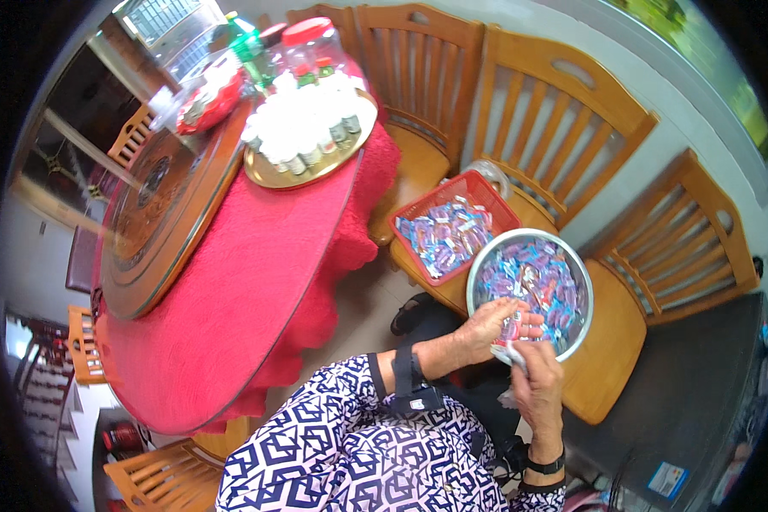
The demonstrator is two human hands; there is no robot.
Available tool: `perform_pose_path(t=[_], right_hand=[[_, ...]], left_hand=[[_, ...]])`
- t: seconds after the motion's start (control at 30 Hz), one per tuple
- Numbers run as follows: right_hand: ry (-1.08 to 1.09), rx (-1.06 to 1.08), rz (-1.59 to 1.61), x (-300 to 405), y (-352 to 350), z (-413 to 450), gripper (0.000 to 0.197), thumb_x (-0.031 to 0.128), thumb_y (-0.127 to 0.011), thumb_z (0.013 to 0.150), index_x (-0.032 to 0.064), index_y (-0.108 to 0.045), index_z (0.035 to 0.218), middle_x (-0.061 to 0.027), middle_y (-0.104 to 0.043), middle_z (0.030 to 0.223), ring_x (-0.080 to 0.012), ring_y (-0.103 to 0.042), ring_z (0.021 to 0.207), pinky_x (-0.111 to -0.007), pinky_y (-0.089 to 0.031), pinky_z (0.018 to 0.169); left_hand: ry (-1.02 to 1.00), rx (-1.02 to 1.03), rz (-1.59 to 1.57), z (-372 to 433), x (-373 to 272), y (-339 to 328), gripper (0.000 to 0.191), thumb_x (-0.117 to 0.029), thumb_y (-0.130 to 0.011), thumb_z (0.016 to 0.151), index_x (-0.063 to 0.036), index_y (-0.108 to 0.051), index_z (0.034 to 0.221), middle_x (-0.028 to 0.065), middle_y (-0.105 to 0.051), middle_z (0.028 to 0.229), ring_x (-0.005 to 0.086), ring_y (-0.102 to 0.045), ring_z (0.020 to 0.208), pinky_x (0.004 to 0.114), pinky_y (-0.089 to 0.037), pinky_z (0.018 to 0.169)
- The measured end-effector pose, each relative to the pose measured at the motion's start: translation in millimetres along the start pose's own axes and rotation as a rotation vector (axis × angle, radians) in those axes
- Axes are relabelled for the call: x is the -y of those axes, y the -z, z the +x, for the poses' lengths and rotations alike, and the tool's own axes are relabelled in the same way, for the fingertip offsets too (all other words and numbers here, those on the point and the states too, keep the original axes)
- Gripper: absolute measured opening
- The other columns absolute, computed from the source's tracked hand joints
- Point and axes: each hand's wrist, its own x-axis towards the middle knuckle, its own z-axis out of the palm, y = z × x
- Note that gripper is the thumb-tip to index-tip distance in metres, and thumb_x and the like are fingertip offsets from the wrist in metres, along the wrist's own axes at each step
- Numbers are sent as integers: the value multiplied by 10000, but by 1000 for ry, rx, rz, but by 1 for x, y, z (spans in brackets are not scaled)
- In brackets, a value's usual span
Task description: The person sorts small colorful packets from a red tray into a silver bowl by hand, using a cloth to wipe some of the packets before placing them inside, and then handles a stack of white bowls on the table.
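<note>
My left hand (486,323) is over the near rim of a round metal basin (588,301), with a small pink-and-clear wrapped packet (510,329) against its fingers. Right beside it, my right hand (541,374) pinches a crumpled white piece (516,356), cloth or plastic, close to the packet's lower end. Many small packets (544,275) in blue, purple and clear wrapping fill the basin. To its left, a red plastic basket (507,208) contains more of the same kind of packets (445,230). Basin and basket rest on wooden chair seats.
A round table with a red cloth (275,249) under glass stands at left, bearing a wooden turntable (166,256). On the table, a gold tray (333,168) carries several small bottles (307,128). Wooden chairs (550,109) line the wall. A dark flat surface (672,397) lies at right.
</note>
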Motion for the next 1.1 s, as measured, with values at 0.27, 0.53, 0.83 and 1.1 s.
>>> perform_pose_path(t=[0.27, 0.53, 0.83, 1.1], right_hand=[[1, -5, -353, -10, -13, 22, 289, -57, -542, 691, 7, -544, 973, -144, -499, 859, -306, -543, 755, -373, -446, 622], [135, 243, -81, -3, -17, 3, 311, -74, -550, 660, 18, -557, 957, -143, -529, 855, -294, -554, 761, -336, -446, 633], [11, -14, -262, -13, -22, 11, 308, -47, -558, 678, 30, -553, 976, -143, -511, 857, -302, -546, 746, -352, -448, 621], [115, 234, -60, -8, -21, -4, 294, -9, -576, 666, 38, -547, 955, -115, -505, 832, -278, -547, 732, -346, -452, 615]], left_hand=[[-999, 223, 1428, -7, -6, 13, 428, 34, -581, 694, 75, -404, 1082, 187, -491, 1022, 313, -504, 939, 350, -396, 855], [-72, -75, 187, -9, -13, 3, 333, -314, -366, 908, -27, -441, 1058, 167, -561, 1002, 243, -581, 831, 359, -482, 705], [84, -52, 163, -18, -6, -9, 424, -356, -263, 928, -25, -451, 1114, 112, -548, 1034, 201, -532, 952, 351, -422, 844], [42, -102, 96, -16, -9, 15, 441, -385, -286, 915, 3, -398, 1091, 190, -553, 1011, 271, -577, 836, 423, -476, 739]])
